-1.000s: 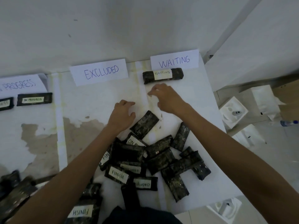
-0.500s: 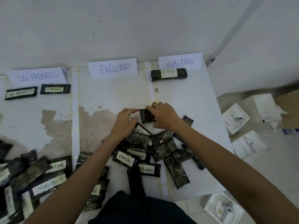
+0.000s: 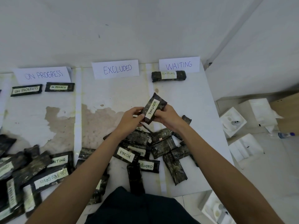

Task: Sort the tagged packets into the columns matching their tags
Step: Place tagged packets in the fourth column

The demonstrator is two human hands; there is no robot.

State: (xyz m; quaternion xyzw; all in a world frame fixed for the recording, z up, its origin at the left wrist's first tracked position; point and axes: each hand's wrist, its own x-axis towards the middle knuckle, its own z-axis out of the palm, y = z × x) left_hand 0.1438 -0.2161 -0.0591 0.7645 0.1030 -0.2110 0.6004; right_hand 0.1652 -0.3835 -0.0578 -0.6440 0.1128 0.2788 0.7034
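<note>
Head view: both hands, left hand (image 3: 129,118) and right hand (image 3: 167,117), pinch a packet tagged WAITING (image 3: 153,109) above the table's middle, long axis tilted toward the far right corner, where the WAITING sign (image 3: 179,65) lies nearer the right hand

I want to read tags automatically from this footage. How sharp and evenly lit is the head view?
Head view: light is soft and even, no hard shadows; the held packet tag reads WAITING clearly between left hand and right hand; wide-angle bending curves the table edge; pile wrappers show slight sheen.
</note>
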